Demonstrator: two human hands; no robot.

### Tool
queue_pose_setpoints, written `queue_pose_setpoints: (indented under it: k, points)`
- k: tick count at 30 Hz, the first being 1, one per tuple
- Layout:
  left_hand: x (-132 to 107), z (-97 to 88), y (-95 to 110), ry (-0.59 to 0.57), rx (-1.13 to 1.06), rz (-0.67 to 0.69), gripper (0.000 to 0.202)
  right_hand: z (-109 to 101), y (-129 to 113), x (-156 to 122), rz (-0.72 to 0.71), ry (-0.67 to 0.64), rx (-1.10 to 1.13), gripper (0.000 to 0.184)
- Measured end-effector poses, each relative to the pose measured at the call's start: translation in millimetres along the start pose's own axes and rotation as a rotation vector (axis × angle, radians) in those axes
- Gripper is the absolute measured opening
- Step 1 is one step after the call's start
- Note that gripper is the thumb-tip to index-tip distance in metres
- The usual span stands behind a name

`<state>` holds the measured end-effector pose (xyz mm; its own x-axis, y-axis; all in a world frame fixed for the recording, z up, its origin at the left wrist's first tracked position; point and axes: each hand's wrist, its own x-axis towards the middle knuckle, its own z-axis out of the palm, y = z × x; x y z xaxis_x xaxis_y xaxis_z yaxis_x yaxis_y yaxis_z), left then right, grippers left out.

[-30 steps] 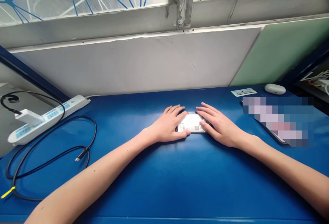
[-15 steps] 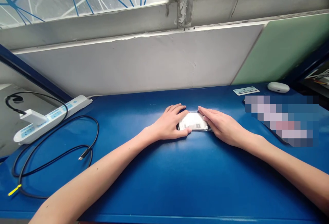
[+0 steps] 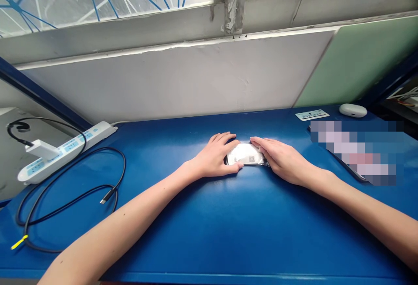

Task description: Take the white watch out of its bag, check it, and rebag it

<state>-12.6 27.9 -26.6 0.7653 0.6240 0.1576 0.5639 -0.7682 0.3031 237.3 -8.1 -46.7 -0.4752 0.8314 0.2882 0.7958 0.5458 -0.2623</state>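
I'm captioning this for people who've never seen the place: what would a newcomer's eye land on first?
Probably the bright white object near the middle of the blue table, with the left hand at its left end and the right hand at its right. Next might come the white power strip at the table's left, with a looped black cable beside it, and the pixelated patch at the right.

the device [image 3: 240,153] is white with a grey square code [image 3: 251,158], the table [image 3: 209,219] blue.
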Motion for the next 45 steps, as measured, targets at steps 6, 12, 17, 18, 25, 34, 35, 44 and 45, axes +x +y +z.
queue_pose_setpoints:
  k: [6,12,17,18,25,34,35,44,45]
  points:
    - [-0.4,3.1,-3.5,0.017,0.004,0.010,0.058,1.5,0.7,0.0,0.064,-0.021,0.083,0.047]
    - [-1.0,4.6,-4.6,0.029,-0.027,0.009,0.056,-2.7,-2.6,2.3,0.096,-0.031,0.095,0.050]
    - [-0.2,2.8,-2.9,0.022,-0.010,0.000,0.056,-2.6,-4.6,3.8,0.079,-0.009,0.117,0.048]
    - [-0.1,2.5,-2.7,0.020,-0.007,-0.001,0.056,-2.5,-4.9,3.9,0.071,-0.004,0.126,0.047]
    - [-1.0,3.9,-5.1,0.022,-0.013,0.018,0.058,-4.5,-2.6,3.0,0.117,0.017,0.202,0.041]
    - [-0.9,2.3,-1.6,0.014,-0.008,-0.011,0.060,-2.7,7.0,-1.8,-0.045,0.053,0.178,0.041]
    - [-1.0,2.8,-1.5,0.025,-0.003,-0.013,0.060,-2.6,8.1,-2.3,-0.061,0.069,0.149,0.039]
    - [-2.5,4.0,1.0,0.075,0.054,-0.023,0.055,-5.8,18.9,-0.2,-0.112,0.181,-0.015,0.023]
    - [-2.6,3.7,0.9,0.070,0.053,-0.018,0.056,-5.8,19.5,0.3,-0.117,0.176,0.000,0.023]
